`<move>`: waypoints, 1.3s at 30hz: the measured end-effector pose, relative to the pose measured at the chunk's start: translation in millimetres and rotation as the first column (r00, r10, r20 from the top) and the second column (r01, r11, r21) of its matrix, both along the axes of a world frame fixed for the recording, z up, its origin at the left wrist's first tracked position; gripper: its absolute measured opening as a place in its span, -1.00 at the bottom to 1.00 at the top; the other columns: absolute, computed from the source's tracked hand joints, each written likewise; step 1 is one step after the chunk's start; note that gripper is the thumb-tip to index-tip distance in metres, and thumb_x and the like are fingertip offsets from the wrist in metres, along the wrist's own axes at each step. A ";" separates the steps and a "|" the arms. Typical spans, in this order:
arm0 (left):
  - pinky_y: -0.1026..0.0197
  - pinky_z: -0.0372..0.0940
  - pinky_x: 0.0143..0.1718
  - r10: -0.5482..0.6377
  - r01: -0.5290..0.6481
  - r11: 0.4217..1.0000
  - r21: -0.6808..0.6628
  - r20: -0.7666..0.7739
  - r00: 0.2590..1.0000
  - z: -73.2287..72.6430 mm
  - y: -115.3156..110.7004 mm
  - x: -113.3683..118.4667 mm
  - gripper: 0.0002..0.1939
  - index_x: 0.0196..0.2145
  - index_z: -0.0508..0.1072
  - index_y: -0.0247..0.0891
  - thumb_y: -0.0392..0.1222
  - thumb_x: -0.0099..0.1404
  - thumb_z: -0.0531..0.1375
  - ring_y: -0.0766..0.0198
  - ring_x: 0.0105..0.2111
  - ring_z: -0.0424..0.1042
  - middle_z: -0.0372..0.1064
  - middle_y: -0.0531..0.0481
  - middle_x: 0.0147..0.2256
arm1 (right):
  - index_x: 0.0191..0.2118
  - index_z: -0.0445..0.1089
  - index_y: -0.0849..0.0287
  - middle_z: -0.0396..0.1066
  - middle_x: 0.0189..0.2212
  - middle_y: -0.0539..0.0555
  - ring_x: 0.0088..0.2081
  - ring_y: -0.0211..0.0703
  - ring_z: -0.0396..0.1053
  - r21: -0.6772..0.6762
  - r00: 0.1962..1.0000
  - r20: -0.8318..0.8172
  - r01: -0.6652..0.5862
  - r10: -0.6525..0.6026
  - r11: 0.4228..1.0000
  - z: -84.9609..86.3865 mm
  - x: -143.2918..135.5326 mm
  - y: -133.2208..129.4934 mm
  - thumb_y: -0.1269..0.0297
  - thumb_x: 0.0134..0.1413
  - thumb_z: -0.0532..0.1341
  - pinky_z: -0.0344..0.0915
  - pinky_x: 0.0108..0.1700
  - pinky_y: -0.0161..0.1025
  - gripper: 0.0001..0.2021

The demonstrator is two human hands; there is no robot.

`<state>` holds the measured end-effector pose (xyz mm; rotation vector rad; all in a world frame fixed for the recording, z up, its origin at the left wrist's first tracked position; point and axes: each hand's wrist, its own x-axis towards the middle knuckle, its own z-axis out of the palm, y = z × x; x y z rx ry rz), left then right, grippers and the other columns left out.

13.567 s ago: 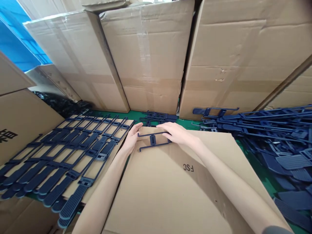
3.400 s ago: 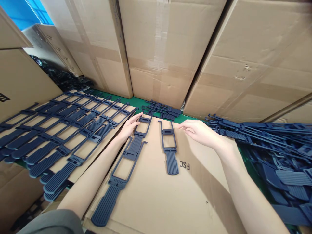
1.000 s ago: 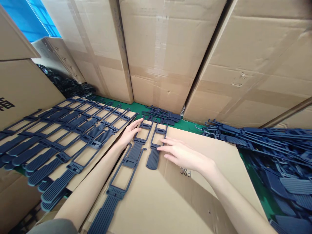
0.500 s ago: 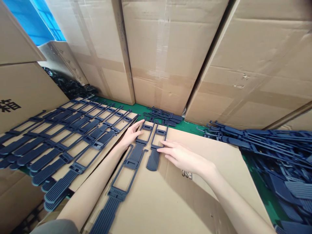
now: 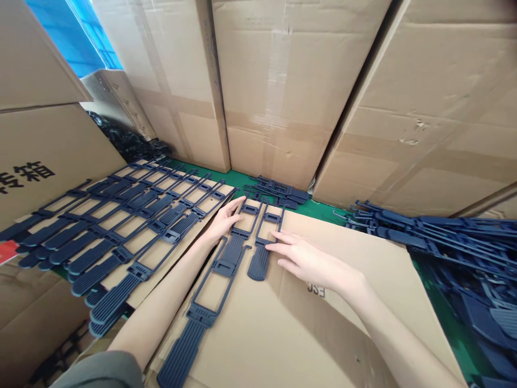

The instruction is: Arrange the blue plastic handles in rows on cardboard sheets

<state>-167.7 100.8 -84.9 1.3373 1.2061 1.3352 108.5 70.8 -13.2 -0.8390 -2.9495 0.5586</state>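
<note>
My left hand (image 5: 226, 220) lies along the left edge of a dark blue plastic part (image 5: 232, 249), thumb apart from the outstretched fingers, fingertips near its top corner. This part has an open rectangular frame and a ribbed paddle end. Beside it lies a similar part (image 5: 258, 265), whose frame and paddle joint are touched by the spread fingertips of my right hand (image 5: 309, 257). A third such part (image 5: 200, 315) lies closer to me, its upper end overlapping the first one's paddle. All rest flat on a cardboard box (image 5: 291, 334).
On the left, rows of the same parts (image 5: 133, 231) cover another cardboard surface. A small pile (image 5: 278, 189) lies behind the box on the green surface (image 5: 323, 210). At right spreads a larger tangled heap (image 5: 448, 242). Tall cartons (image 5: 278, 97) stand along the back.
The whole scene has shifted slightly to the right in view. Both hands keep nearly the same place on the parts, and the parts have not visibly moved on the box.
</note>
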 end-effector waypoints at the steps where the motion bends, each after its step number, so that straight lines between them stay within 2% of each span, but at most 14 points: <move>1: 0.00 -0.03 0.31 0.000 0.000 1.000 0.000 0.008 1.000 -0.3 -0.2 0.2 -0.31 0.15 0.36 -0.24 -0.25 0.01 0.27 -0.02 0.28 0.08 0.21 -0.11 0.23 | 0.21 0.30 0.15 0.09 0.29 0.28 0.28 0.13 0.08 0.010 1.000 -0.005 0.001 -0.001 1.000 -1.2 0.5 0.2 0.34 0.27 0.05 0.10 0.26 0.07 -0.58; 6: 0.00 -0.03 0.30 0.001 -0.001 1.000 0.012 0.023 1.000 -0.6 -1.2 1.2 -0.32 0.15 0.36 -0.24 -0.25 0.02 0.27 -0.01 0.28 0.08 0.21 -0.10 0.23 | 0.16 0.35 0.11 0.19 0.22 0.25 0.22 0.08 0.18 0.154 0.995 -0.096 -0.002 0.017 0.988 -2.2 -3.8 -3.3 0.34 0.26 0.07 0.17 0.21 0.07 -0.62; 10: 0.00 -0.09 0.32 -0.002 0.003 1.000 0.025 -0.028 1.000 0.2 -0.4 -0.3 -0.32 0.14 0.36 -0.24 -0.26 0.01 0.26 0.01 0.29 0.06 0.19 -0.09 0.24 | 0.13 0.36 0.09 0.18 0.23 0.21 0.28 0.04 0.07 0.241 0.982 -0.146 -0.084 0.122 0.967 -5.4 -19.0 -16.7 0.27 0.26 0.11 -0.02 0.31 0.09 -0.65; 13: -0.01 -0.10 0.32 -0.010 0.010 1.000 0.025 -0.032 0.999 0.5 0.7 -1.2 -0.31 0.15 0.36 -0.25 -0.25 0.00 0.26 0.00 0.29 0.07 0.20 -0.12 0.24 | 0.19 0.30 0.09 0.08 0.30 0.20 0.34 0.05 -0.06 0.214 0.969 -0.143 -0.167 0.200 0.962 -13.4 -29.6 -27.5 0.11 0.23 0.16 -0.12 0.34 0.08 -0.56; 16: -0.04 -0.07 0.31 -0.021 0.021 1.000 0.013 -0.029 0.999 0.9 0.6 -0.8 -0.29 0.16 0.35 -0.26 -0.24 -0.01 0.26 -0.02 0.27 0.10 0.22 -0.14 0.22 | 0.22 0.25 0.15 0.04 0.32 0.22 0.35 0.06 -0.08 0.181 0.966 -0.141 -0.189 0.215 0.965 -19.0 -34.2 -32.8 0.03 0.20 0.17 -0.16 0.36 0.06 -0.47; 23: -0.02 -0.07 0.32 -0.014 0.014 1.000 0.007 -0.026 1.000 3.0 -0.9 1.0 -0.30 0.14 0.36 -0.27 -0.26 -0.02 0.24 0.00 0.29 0.07 0.24 -0.12 0.21 | 0.22 0.24 0.07 0.07 0.31 0.19 0.32 0.01 0.00 0.171 0.971 -0.135 -0.173 0.197 0.970 -15.2 -33.5 -32.2 0.06 0.22 0.16 -0.11 0.34 0.08 -0.51; 33: 0.01 -0.07 0.32 0.009 -0.009 1.000 -0.002 0.001 1.000 2.5 1.2 -0.2 -0.27 0.12 0.39 -0.32 -0.26 -0.08 0.26 -0.05 0.29 0.06 0.25 -0.16 0.20 | 0.19 0.26 0.10 0.09 0.30 0.19 0.27 0.04 0.08 0.225 0.974 -0.120 -0.161 0.192 0.961 -17.8 -37.5 -33.9 0.08 0.21 0.17 -0.07 0.32 0.08 -0.53; 39: -0.03 -0.03 0.30 0.015 -0.016 1.000 -0.011 -0.008 1.000 3.7 1.7 -0.9 -0.29 0.13 0.38 -0.29 -0.23 -0.06 0.25 -0.05 0.29 0.06 0.26 -0.14 0.20 | 0.19 0.25 0.13 0.08 0.30 0.21 0.29 0.04 0.05 0.221 0.975 -0.137 -0.143 0.176 0.965 -22.9 -40.3 -36.8 0.06 0.21 0.17 -0.13 0.34 0.11 -0.52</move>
